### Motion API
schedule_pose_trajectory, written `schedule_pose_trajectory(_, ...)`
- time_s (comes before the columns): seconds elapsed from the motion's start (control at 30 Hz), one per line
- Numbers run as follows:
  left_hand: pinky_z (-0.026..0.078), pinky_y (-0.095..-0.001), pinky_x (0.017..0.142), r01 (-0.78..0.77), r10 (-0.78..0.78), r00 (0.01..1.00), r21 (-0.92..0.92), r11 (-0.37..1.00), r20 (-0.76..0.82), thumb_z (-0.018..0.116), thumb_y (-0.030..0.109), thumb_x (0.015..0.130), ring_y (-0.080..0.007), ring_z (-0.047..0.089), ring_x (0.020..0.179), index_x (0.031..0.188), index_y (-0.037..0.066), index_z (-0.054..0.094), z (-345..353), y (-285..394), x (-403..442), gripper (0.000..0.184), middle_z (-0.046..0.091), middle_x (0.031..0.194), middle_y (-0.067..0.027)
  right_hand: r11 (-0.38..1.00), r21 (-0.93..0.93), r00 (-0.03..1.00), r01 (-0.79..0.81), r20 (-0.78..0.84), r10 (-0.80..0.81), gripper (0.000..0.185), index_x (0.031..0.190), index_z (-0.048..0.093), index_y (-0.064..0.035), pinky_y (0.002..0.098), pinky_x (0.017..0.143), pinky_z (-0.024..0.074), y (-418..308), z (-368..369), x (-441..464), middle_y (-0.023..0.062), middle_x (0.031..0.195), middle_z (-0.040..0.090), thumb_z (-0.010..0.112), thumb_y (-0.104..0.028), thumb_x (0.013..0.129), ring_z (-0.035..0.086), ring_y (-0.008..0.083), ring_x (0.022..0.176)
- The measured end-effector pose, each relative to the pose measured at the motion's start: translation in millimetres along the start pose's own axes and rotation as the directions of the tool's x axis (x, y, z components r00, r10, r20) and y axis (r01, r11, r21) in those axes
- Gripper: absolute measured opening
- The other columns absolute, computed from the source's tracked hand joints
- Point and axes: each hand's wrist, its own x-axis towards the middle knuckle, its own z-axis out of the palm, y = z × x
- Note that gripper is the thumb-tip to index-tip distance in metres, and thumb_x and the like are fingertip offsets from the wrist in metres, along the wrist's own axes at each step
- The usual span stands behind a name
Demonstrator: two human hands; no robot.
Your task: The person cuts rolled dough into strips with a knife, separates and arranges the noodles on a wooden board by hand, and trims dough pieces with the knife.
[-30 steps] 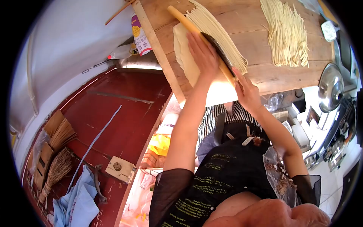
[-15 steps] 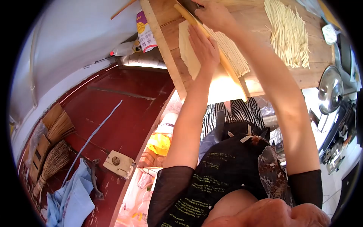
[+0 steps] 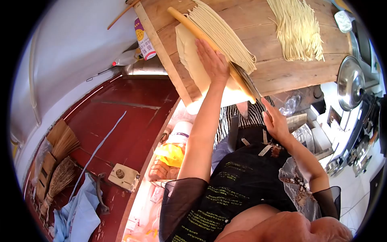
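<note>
Pale, smooth, uneven-edged dough sheet (image 3: 187,54) lies flat on the wooden bench (image 3: 258,40), partly under a rolling pin (image 3: 193,27), beside thin strips (image 3: 225,34). Left hand (image 3: 213,64): grip apart, palm down. Right hand (image 3: 277,123): grip clamped on a knife (image 3: 246,80).

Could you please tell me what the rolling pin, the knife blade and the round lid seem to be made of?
The rolling pin looks like smooth wood, judging by its even tan colour. The knife blade seems to be dark metal, given its grey sheen. The round lid appears to be polished metal, probably steel, with bright reflections.
</note>
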Motion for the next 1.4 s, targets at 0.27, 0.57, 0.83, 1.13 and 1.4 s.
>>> schedule_pose_trajectory(0.27, 0.011, -0.0551, 0.117, -0.006, 0.006, 0.999, 0.006, 1.000, 0.053, 0.033, 0.022, 0.099, -0.0461, 0.013, 0.144, 0.149, -0.009, 0.007, -2, -1, 0, 0.064, 0.011, 0.154, -0.0330, 0.980, -0.111, 0.952, 0.167, -0.239, -0.189, 0.053, 0.142, 0.047, -0.0169, 0.0410, 0.057, 0.0488, -16, 3, 40, 0.0133, 0.080, 0.058, 0.058, -0.006, 0.091, 0.060, 0.0308, 0.066)
schedule_pose_trajectory(0.57, 0.010, -0.0549, 0.117, -0.038, 0.038, 0.999, 0.002, 0.999, 0.039, 0.032, 0.023, 0.099, -0.0468, 0.011, 0.144, 0.148, -0.010, 0.007, -1, -5, -2, 0.065, 0.010, 0.154, -0.0344, 0.984, -0.022, 0.959, 0.178, -0.219, -0.178, 0.056, 0.142, 0.047, -0.0167, 0.0393, 0.057, 0.0488, -23, 5, 33, 0.0132, 0.079, 0.058, 0.060, -0.005, 0.089, 0.059, 0.0294, 0.064)
schedule_pose_trajectory(0.83, 0.012, -0.0537, 0.117, -0.003, 0.002, 0.999, 0.004, 1.000, 0.045, 0.035, 0.019, 0.095, -0.0455, 0.012, 0.144, 0.148, -0.011, 0.009, -4, 1, 0, 0.066, 0.012, 0.154, -0.0331, 0.992, -0.105, 0.996, 0.072, -0.044, -0.077, 0.053, 0.142, 0.046, -0.0130, 0.0402, 0.063, 0.0502, 5, 15, 5, 0.0179, 0.094, 0.064, 0.056, -0.004, 0.090, 0.062, 0.0331, 0.072)
schedule_pose_trajectory(1.13, 0.011, -0.0526, 0.117, -0.072, 0.072, 0.997, 0.009, 0.997, 0.008, 0.029, 0.022, 0.101, -0.0444, 0.011, 0.145, 0.150, -0.006, 0.009, -5, -5, 16, 0.060, 0.011, 0.155, -0.0309, 0.964, -0.162, 0.949, 0.209, -0.205, -0.240, 0.060, 0.146, 0.039, -0.0222, 0.0403, 0.050, 0.0479, -11, 35, 67, 0.0122, 0.076, 0.056, 0.058, -0.011, 0.090, 0.057, 0.0298, 0.055)
schedule_pose_trajectory(1.4, 0.016, -0.0530, 0.117, 0.003, -0.003, 1.000, -0.006, 1.000, -0.028, 0.037, 0.013, 0.097, -0.0443, 0.017, 0.143, 0.148, -0.009, 0.013, -8, -22, 79, 0.061, 0.014, 0.154, -0.0309, 0.955, -0.120, 0.918, 0.270, -0.267, -0.293, 0.058, 0.145, 0.042, -0.0251, 0.0415, 0.052, 0.0495, -29, 35, 121, 0.0133, 0.075, 0.059, 0.058, -0.011, 0.091, 0.058, 0.0318, 0.056)
